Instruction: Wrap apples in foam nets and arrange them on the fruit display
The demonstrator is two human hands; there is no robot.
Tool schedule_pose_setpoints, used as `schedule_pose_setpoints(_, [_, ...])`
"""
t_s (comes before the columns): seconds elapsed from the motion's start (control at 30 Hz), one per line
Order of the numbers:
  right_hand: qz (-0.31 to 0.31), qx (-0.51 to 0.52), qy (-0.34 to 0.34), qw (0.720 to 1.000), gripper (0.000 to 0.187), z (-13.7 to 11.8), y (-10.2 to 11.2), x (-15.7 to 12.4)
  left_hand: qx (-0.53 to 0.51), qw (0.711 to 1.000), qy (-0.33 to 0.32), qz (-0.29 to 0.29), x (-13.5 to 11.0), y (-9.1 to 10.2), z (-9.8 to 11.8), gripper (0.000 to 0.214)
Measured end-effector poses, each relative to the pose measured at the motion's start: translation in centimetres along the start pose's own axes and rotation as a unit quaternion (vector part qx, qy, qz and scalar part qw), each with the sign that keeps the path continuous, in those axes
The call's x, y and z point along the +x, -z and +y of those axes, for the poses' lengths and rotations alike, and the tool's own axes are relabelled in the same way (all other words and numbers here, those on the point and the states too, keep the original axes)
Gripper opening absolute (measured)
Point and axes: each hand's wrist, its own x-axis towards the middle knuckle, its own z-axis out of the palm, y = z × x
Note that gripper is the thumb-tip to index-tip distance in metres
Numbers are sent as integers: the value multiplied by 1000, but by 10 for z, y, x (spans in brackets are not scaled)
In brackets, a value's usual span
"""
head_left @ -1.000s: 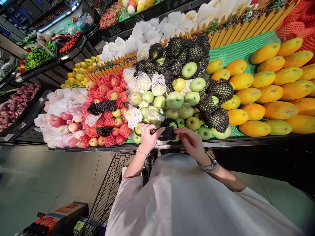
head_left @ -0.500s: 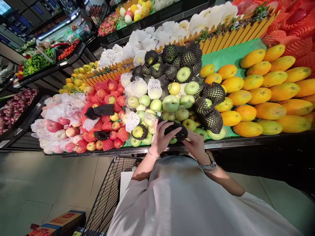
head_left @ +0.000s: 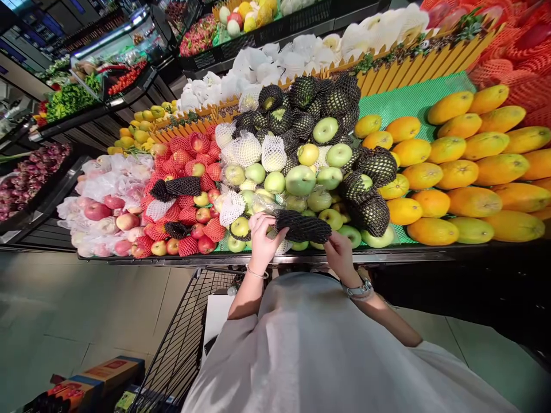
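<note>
Black mesh net (head_left: 302, 228) stretched between both hands, just above the green apples (head_left: 300, 180) near the front edge of the fruit stand (head_left: 215, 260). Left hand (head_left: 262, 238): fingers closed on the net's left end, thumb against it. Right hand (head_left: 342, 254): fingers pinching the right end. Bracelet (head_left: 257, 274) on left wrist, watch (head_left: 359, 288) on right. Left of the green apples, red apples (head_left: 198, 230), many in red nets (head_left: 178, 163); second black net (head_left: 176, 187) lies across these. Right, papayas (head_left: 473, 202) in rows on green matting (head_left: 400, 100). Below, a wire cart (head_left: 181, 330).
</note>
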Motion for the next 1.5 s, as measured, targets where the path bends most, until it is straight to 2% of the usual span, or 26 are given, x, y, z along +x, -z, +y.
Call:
schedule_pose_setpoints(0.07, [-6, 4, 28, 1000, 29, -2, -2, -1, 47, 998, -23, 17, -3, 4, 1, 21])
schedule_pose_setpoints(0.1, [-11, 9, 40, 999, 30, -2, -3, -1, 58, 998, -34, 5, -6, 5, -1, 21])
schedule_pose_setpoints(0.17, [-32, 19, 48, 998, 34, -1, -3, -3, 58, 996, -48, -56, -11, 7, -5, 28])
schedule_pose_setpoints(0.27, [-125, 38, 24, 991, 37, 2, 2, -3, 28, 988, -29, -147, -18, 9, -10, 35])
schedule_pose_setpoints(0.37, [-246, 83, -9, 966, 32, 2, 9, -2, 1, 988, 14, -156, -22, 14, -13, 39])
schedule_pose_setpoints(0.43, [-282, 102, -24, 954, 27, 0, 13, -3, -15, 987, 43, -155, -23, 20, -16, 42])
schedule_pose_setpoints(0.53, [-313, 69, -15, 947, 27, -2, 15, -8, -53, 977, 110, -176, -26, 28, -27, 46])
schedule_pose_setpoints(0.63, [-341, 37, 41, 938, 26, -3, 13, -16, -132, 953, 185, -199, -29, 31, -43, 65])
schedule_pose_setpoints(0.7, [-334, 43, 83, 938, 29, -5, 10, -19, -191, 930, 217, -227, -29, 31, -52, 74])
schedule_pose_setpoints(0.8, [-327, 63, 95, 938, 46, -11, 2, -23, -220, 908, 221, -281, -27, 29, -56, 73])
schedule_pose_setpoints(0.9, [-347, 85, 71, 931, 51, -12, -7, -27, -181, 912, 200, -307, -25, 29, -47, 66])
schedule_pose_setpoints(0.97, [-331, 92, 44, 938, 53, -7, -14, -29, -140, 927, 181, -297, -24, 31, -36, 60])
schedule_pose_setpoints(1.07, [-253, 92, -11, 963, 52, 6, -21, -30, -73, 946, 149, -279, -26, 33, -16, 45])
schedule_pose_setpoints(1.23, [-133, 136, -79, 979, 34, 17, -24, -28, -49, 940, 135, -309, -32, 22, 1, 37])
schedule_pose_setpoints(1.3, [-78, 185, -116, 973, 31, 15, -22, -28, -59, 934, 128, -328, -36, 14, 2, 39])
schedule_pose_setpoints(1.37, [-39, 248, -158, 955, 36, 11, -20, -28, -70, 929, 118, -345, -39, 6, 2, 43])
schedule_pose_setpoints(1.43, [-27, 282, -185, 941, 42, 7, -16, -28, -59, 927, 98, -357, -43, 1, 3, 47])
schedule_pose_setpoints(1.5, [-28, 261, -188, 947, 44, 7, -11, -27, -16, 928, 63, -366, -46, -3, 5, 48])
